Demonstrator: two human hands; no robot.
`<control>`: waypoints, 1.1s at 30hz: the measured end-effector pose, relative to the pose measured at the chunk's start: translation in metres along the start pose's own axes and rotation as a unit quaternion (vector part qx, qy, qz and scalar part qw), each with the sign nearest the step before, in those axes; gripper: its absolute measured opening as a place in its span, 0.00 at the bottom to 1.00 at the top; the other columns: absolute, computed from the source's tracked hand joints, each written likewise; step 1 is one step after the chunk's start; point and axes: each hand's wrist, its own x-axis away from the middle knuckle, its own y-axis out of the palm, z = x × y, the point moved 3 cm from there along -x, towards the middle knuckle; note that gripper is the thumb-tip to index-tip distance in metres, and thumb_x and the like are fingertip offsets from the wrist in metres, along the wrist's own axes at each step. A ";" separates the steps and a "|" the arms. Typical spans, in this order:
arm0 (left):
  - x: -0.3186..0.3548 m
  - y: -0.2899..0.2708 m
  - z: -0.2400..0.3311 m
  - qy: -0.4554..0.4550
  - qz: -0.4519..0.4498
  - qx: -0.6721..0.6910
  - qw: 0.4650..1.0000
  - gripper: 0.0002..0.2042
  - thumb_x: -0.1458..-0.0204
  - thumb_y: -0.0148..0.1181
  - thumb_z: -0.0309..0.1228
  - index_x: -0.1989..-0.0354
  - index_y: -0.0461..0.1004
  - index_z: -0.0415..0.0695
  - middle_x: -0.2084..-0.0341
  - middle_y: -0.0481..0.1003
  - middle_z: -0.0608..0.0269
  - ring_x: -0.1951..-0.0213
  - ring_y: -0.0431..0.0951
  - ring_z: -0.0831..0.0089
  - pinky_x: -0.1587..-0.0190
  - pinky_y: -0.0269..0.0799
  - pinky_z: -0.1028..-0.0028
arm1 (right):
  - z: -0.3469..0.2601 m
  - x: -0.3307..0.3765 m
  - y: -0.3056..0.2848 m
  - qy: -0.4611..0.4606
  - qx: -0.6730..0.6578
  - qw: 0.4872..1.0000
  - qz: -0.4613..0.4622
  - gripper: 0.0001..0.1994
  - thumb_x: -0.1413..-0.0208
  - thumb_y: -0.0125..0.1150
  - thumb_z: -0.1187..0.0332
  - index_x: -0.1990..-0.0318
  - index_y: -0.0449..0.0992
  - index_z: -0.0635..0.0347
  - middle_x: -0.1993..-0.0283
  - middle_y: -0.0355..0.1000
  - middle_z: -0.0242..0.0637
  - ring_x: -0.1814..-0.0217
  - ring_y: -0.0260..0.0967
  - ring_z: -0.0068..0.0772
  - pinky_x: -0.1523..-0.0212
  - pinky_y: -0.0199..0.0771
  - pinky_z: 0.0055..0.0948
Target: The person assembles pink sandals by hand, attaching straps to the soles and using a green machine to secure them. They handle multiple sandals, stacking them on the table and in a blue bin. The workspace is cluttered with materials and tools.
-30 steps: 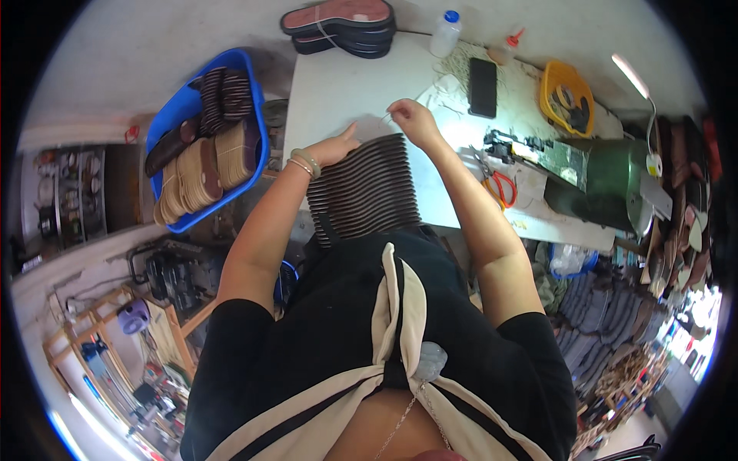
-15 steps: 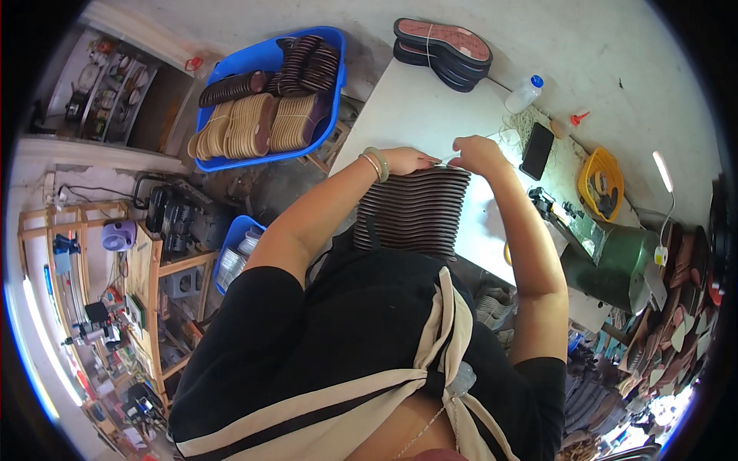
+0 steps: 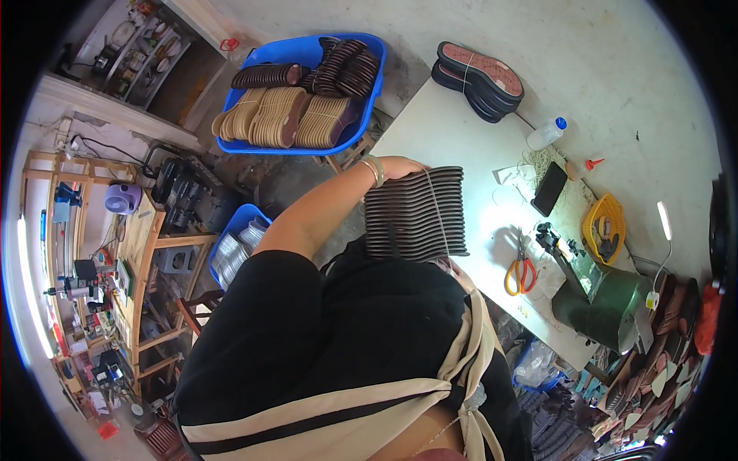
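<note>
1. Head view: the left hand [image 3: 400, 166] sits on the far left corner of a bundle of dark soles [image 3: 415, 213], fingers curled over its top edge. It looks clamped on the stack, though the grip itself is partly hidden.
2. The right hand is out of sight behind the person's body, so I cannot tell how it stands.
3. The bundle stands on edge on the near side of the white table [image 3: 453, 131], just under the left hand, with a thin string [image 3: 436, 211] across it. Judging by that, the tying looks done or nearly so.
4. Beyond the hand, a tied pair of black soles with pink insides [image 3: 480, 79] lies on the far end of the table.
5. Left of the hand, a blue tub [image 3: 307, 54] holds more bundled soles, so plenty seems already bundled.
6. To the right lie orange scissors [image 3: 520, 270] and a phone [image 3: 550, 188].
</note>
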 end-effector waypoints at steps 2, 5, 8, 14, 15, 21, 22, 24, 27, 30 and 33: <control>0.017 -0.009 -0.007 -0.066 0.043 0.118 0.990 0.19 0.38 0.43 0.35 0.42 0.71 0.43 0.53 0.76 0.62 0.54 0.75 0.77 0.51 0.70 0.78 | -0.029 -0.017 0.014 0.058 0.045 0.997 -0.022 0.37 0.47 0.65 0.50 0.38 0.60 0.67 0.49 0.72 0.36 0.47 0.68 0.28 0.47 0.66 0.26; 0.032 -0.039 -0.032 -0.086 0.104 0.210 0.968 0.19 0.40 0.44 0.35 0.43 0.72 0.46 0.59 0.77 0.64 0.62 0.76 0.78 0.58 0.73 0.77 | -0.074 -0.020 0.042 -0.071 -0.022 0.996 0.055 0.29 0.41 0.61 0.59 0.37 0.61 0.63 0.57 0.71 0.34 0.56 0.66 0.23 0.54 0.67 0.24; 0.034 -0.035 -0.031 -0.015 0.121 0.297 0.947 0.21 0.40 0.44 0.35 0.38 0.67 0.47 0.59 0.77 0.64 0.63 0.76 0.78 0.59 0.73 0.76 | -0.083 -0.040 0.022 -0.130 0.058 0.986 0.082 0.31 0.40 0.58 0.62 0.33 0.56 0.62 0.57 0.72 0.36 0.57 0.67 0.26 0.54 0.68 0.26; 0.013 -0.008 -0.097 0.074 0.299 0.021 0.951 0.31 0.37 0.47 0.43 0.29 0.49 0.44 0.39 0.63 0.52 0.44 0.69 0.66 0.40 0.62 0.70 | -0.062 -0.055 -0.041 -0.140 0.172 0.935 0.277 0.32 0.38 0.52 0.58 0.31 0.53 0.64 0.44 0.68 0.48 0.42 0.64 0.39 0.41 0.62 0.33; 0.013 0.002 -0.097 0.099 0.280 0.000 0.955 0.32 0.39 0.50 0.43 0.29 0.49 0.42 0.41 0.63 0.51 0.43 0.68 0.66 0.40 0.61 0.69 | -0.056 -0.048 -0.051 -0.158 0.222 0.915 0.296 0.32 0.38 0.52 0.57 0.31 0.53 0.64 0.40 0.66 0.51 0.37 0.62 0.42 0.37 0.59 0.34; 0.019 0.055 -0.102 0.175 0.247 -0.015 0.953 0.36 0.41 0.54 0.39 0.29 0.44 0.40 0.35 0.56 0.46 0.33 0.54 0.60 0.33 0.50 0.66 | -0.021 -0.047 -0.016 -0.233 -0.028 0.926 0.295 0.39 0.40 0.57 0.59 0.29 0.44 0.64 0.28 0.48 0.53 0.26 0.47 0.43 0.30 0.49 0.35; 0.018 0.058 -0.088 0.182 0.225 0.017 0.957 0.37 0.41 0.53 0.41 0.29 0.44 0.37 0.32 0.52 0.46 0.31 0.51 0.60 0.31 0.46 0.66 | -0.043 -0.034 -0.012 -0.206 -0.058 0.931 0.295 0.41 0.42 0.59 0.59 0.28 0.41 0.64 0.27 0.46 0.53 0.26 0.45 0.43 0.31 0.50 0.35; 0.025 0.052 -0.044 0.136 0.181 -0.063 0.972 0.37 0.39 0.48 0.47 0.31 0.46 0.32 0.32 0.53 0.47 0.30 0.50 0.62 0.30 0.42 0.68 | -0.066 -0.019 -0.014 -0.191 0.063 0.927 0.316 0.53 0.51 0.69 0.52 0.28 0.39 0.66 0.27 0.44 0.56 0.24 0.41 0.45 0.29 0.47 0.37; 0.062 0.067 0.042 0.054 0.053 0.074 0.994 0.28 0.36 0.46 0.44 0.35 0.58 0.34 0.36 0.61 0.52 0.34 0.59 0.68 0.32 0.51 0.70 | -0.133 0.025 0.006 -0.209 0.133 0.929 0.276 0.59 0.58 0.72 0.47 0.29 0.38 0.70 0.26 0.38 0.59 0.22 0.35 0.48 0.27 0.42 0.36; 0.074 0.031 0.070 0.076 0.072 0.025 0.994 0.27 0.35 0.43 0.44 0.38 0.63 0.32 0.41 0.68 0.55 0.41 0.69 0.66 0.36 0.58 0.68 | -0.185 0.057 0.017 -0.119 0.055 0.985 0.111 0.61 0.60 0.75 0.48 0.29 0.36 0.68 0.31 0.50 0.58 0.27 0.48 0.49 0.31 0.51 0.37; 0.037 0.016 0.070 0.080 0.040 -0.010 0.996 0.32 0.34 0.37 0.48 0.35 0.56 0.30 0.38 0.64 0.53 0.37 0.64 0.65 0.34 0.54 0.68 | -0.144 0.019 0.006 -0.262 0.231 0.891 0.291 0.64 0.66 0.78 0.50 0.29 0.35 0.66 0.39 0.60 0.57 0.36 0.60 0.52 0.37 0.60 0.39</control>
